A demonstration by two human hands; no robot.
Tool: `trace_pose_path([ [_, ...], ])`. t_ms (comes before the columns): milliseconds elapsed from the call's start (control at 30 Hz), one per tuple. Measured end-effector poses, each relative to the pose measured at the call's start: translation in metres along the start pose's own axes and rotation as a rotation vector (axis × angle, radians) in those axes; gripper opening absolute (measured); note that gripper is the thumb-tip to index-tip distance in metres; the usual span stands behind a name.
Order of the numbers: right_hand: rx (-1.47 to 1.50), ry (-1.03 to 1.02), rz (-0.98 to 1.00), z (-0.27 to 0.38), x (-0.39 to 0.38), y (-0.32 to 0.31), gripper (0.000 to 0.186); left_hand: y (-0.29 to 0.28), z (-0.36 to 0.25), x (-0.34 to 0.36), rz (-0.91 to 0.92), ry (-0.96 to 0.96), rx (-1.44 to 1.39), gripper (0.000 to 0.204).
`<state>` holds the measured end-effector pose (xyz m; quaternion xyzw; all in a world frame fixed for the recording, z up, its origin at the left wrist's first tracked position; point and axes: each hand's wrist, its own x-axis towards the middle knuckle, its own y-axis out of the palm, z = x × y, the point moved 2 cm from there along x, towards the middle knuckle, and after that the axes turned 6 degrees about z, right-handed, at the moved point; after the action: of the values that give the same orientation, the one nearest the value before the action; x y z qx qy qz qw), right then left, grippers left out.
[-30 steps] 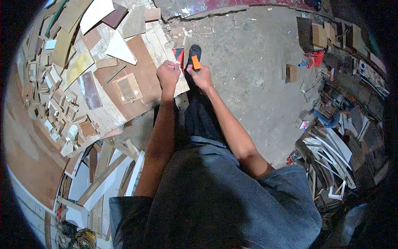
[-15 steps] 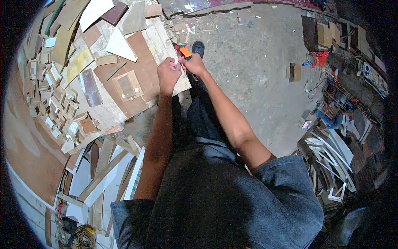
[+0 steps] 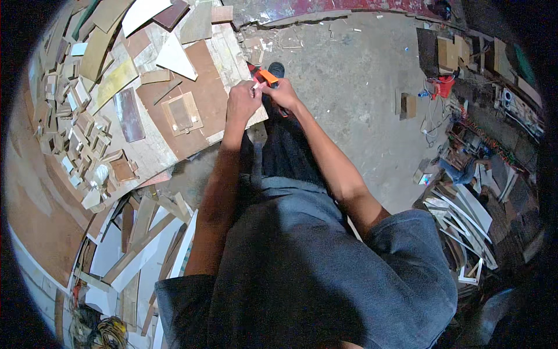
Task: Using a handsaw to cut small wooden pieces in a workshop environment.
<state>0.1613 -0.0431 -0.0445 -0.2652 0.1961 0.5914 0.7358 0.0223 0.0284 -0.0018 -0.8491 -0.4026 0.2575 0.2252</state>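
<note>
In the head view, both hands meet just past the right edge of a wooden worktable [image 3: 226, 58]. My right hand [image 3: 283, 96] is closed around an orange-and-red hand tool [image 3: 268, 76]; its exact kind is hard to make out. Part of the tool shows beyond the fingers, and a dark part with red-orange shows below the hand. My left hand [image 3: 243, 100] is closed, its fingertips pinched beside the right thumb. A tiny pale piece [image 3: 256, 86] shows between the hands; which hand grips it is not clear.
A small rectangular wooden frame [image 3: 182, 113] lies on a brown board on the table, near a white triangular offcut [image 3: 176, 57]. Several small wooden boxes [image 3: 84, 123] crowd the left side. Long wood strips [image 3: 142, 250] are piled below. A shoe [image 3: 276, 70] stands on the concrete floor.
The orange tool has turned and slid slightly right in my right hand, with a dark part now showing below it. Both hands have shifted a little to the right, staying close together.
</note>
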Motion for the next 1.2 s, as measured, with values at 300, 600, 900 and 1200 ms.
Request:
trace_pose_path([
  [300, -0.063, 0.01, 0.12, 0.025, -0.008, 0.0, 0.031, -0.015, -0.001, -0.016, -0.05, 0.134, -0.047, 0.014],
  [600, -0.101, -0.172, 0.112, 0.022, -0.024, -0.009, 0.029, -0.018, -0.007, -0.016, 0.05, 0.019, -0.133, 0.018],
  [900, -0.265, -0.201, 0.045, 0.041, -0.033, -0.012, 0.026, -0.015, -0.007, -0.017, 0.237, -0.107, -0.123, 0.019],
  [1200, -0.194, -0.129, -0.153, 0.03, -0.032, -0.012, 0.03, -0.011, 0.015, 0.01, 0.201, -0.062, 0.027, 0.017],
])
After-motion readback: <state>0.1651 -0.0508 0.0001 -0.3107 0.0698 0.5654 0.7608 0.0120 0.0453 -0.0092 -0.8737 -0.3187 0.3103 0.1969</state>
